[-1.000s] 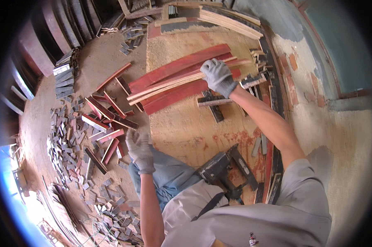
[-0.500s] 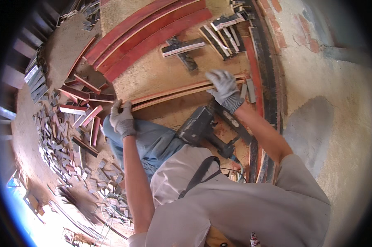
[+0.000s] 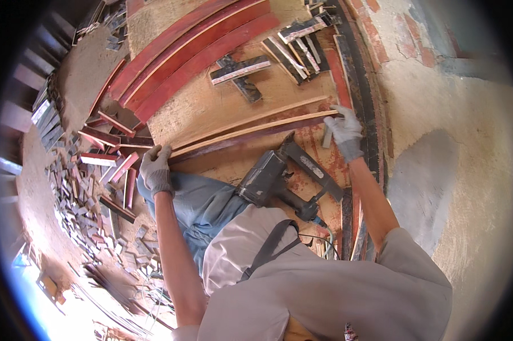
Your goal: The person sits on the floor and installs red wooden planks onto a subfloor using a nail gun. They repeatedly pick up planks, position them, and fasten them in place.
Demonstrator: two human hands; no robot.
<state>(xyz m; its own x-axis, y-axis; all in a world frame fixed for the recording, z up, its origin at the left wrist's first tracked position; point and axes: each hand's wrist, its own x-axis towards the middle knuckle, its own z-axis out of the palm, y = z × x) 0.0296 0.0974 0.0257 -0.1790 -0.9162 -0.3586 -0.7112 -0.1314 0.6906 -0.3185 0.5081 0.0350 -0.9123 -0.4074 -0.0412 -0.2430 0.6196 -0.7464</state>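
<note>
Both my hands wear grey knitted gloves. A long, narrow plywood strip (image 3: 256, 126) with a pale edge and a dark reddish side stretches between them. Its left end is in my left hand (image 3: 155, 166), fingers and thumb bent around it. At the other end, my right hand (image 3: 346, 132) grips the strip between thumb and fingers. A second pale strip (image 3: 256, 116) runs just beyond it, close at the left and farther apart at the right. Near my lap lies a black nail gun (image 3: 262, 179) with a hose at its handle.
Long curved red boards (image 3: 211, 54) lie at the far side of the plywood worktop (image 3: 180, 116). Dark crossed blocks (image 3: 242, 71) and several short strips (image 3: 296, 54) rest beyond the strips. Loose wood offcuts (image 3: 77, 193) cover the floor at left. A plastered wall (image 3: 455, 113) stands at right.
My right hand has moved right and nearer, from above the strips onto the near strip's end. The near strip has separated from the far one at the right and tilted, showing its dark side.
</note>
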